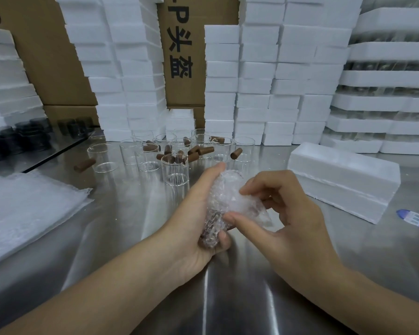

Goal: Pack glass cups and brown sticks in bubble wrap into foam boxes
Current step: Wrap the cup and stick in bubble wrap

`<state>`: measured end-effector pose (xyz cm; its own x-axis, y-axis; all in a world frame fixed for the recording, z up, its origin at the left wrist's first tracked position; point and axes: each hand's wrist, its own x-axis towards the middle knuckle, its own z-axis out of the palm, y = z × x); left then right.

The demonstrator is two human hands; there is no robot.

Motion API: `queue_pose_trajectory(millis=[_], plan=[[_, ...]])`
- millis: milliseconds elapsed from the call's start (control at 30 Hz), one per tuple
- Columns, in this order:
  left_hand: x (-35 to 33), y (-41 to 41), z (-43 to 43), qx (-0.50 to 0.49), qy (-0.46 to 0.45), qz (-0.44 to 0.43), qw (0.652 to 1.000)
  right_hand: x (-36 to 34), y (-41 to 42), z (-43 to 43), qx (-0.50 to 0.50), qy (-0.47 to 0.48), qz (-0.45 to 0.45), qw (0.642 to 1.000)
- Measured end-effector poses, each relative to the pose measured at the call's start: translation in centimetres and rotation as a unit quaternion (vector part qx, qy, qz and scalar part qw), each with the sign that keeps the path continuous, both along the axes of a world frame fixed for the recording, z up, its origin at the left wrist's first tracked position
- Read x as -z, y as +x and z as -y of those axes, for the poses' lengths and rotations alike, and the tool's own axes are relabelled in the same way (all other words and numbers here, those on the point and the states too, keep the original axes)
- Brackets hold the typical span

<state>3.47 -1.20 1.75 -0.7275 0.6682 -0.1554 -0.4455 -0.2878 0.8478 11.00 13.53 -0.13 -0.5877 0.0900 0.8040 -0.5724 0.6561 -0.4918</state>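
Above the steel table (252, 298), my left hand (198, 213) grips the bubble-wrapped cup bundle (228, 199); my right hand (288, 213) pinches its loose end. Best tuck tightly before boxing in the foam box (344, 180).

We see a table (228, 298) of shiny, smooth metal that shows the light like a mirror, and on it cups (174, 170) of clear, smooth glass and brown sticks (84, 164) that look dull and a bit rough. The bubble wrap (228, 197) is thin clear plastic, bumpy and crinkly, and the flat sheets (27, 209) look like the same stuff but milky. The boxes (344, 175) are white foam, matt and grainy, and behind them we see brown cardboard (46, 56), dull and smooth.
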Motion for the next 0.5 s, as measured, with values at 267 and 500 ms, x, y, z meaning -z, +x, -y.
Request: queue_pose_trajectory(millis=[267,500], plan=[[-0.36,0.14,-0.07,-0.002,0.008,0.057,0.998,0.24,-0.45,-0.40,0.014,0.006,0.038,0.999],[-0.56,0.47,-0.17,-0.026,-0.015,0.060,0.998,0.37,-0.48,-0.23,0.059,0.147,0.085,0.984]])
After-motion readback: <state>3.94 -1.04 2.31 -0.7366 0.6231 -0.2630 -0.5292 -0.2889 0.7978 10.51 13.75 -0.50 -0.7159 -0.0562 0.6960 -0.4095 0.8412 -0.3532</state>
